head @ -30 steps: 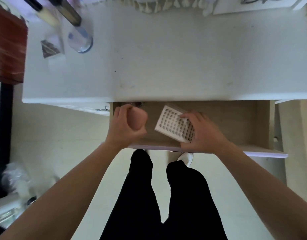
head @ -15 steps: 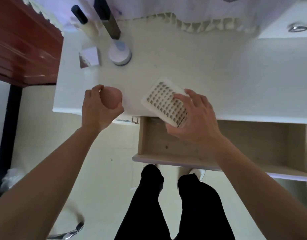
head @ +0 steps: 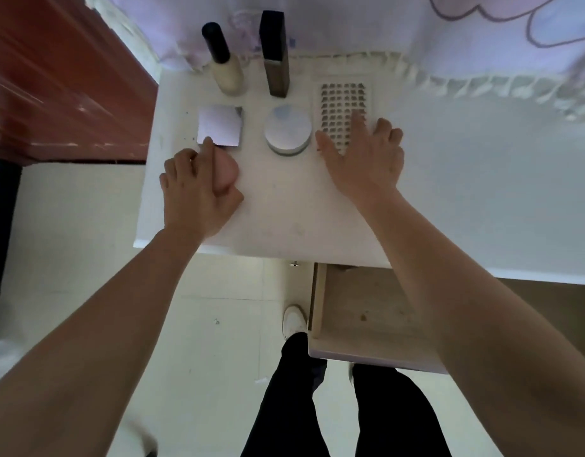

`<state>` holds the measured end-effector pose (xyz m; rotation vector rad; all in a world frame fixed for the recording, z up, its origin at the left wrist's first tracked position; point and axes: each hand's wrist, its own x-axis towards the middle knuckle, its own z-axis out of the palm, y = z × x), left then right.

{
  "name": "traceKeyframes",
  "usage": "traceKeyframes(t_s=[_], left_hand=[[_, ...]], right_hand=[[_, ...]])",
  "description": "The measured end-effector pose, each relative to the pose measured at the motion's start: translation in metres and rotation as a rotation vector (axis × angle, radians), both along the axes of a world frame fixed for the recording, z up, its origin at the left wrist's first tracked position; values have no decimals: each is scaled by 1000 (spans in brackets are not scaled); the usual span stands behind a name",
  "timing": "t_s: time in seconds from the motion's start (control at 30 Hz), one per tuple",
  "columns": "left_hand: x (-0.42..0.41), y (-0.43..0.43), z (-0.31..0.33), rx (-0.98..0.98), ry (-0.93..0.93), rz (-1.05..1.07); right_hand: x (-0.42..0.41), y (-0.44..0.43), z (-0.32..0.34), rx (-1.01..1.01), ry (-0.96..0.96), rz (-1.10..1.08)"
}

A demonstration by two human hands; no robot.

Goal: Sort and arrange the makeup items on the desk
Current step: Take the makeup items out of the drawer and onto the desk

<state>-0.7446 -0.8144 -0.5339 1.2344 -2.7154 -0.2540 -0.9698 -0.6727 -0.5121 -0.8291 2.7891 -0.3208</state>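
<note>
The sorting looks nearly finished. At the far left corner of the desk, a cream bottle with a black cap and a tall dark rectangular case stand upright in a back row. In front of them lie a square mirrored compact and, at its 3 o'clock, a round white compact. At 3 o'clock of that one, just beside it, lies a white grid palette. The right hand rests flat on the palette's near end with fingers straight and spread, gripping nothing, apparently squaring it into line. The left hand curls its fingers round a pink makeup sponge at 6 o'clock of the mirrored compact; I cannot tell whether the sponge touches the desktop. What seems left is to let go of the sponge, and perhaps to close the open drawer at the desk's 5 o'clock.
</note>
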Motion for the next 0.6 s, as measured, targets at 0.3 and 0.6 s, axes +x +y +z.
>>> traceKeyframes(t_s=[0.3, 0.6], left_hand=[[4, -13, -15, 4, 104, -24], [2, -13, -16, -23, 82, -19]], right_hand=[[36, -39, -10, -39, 51, 145], [37, -3, -19, -205, -64, 228]])
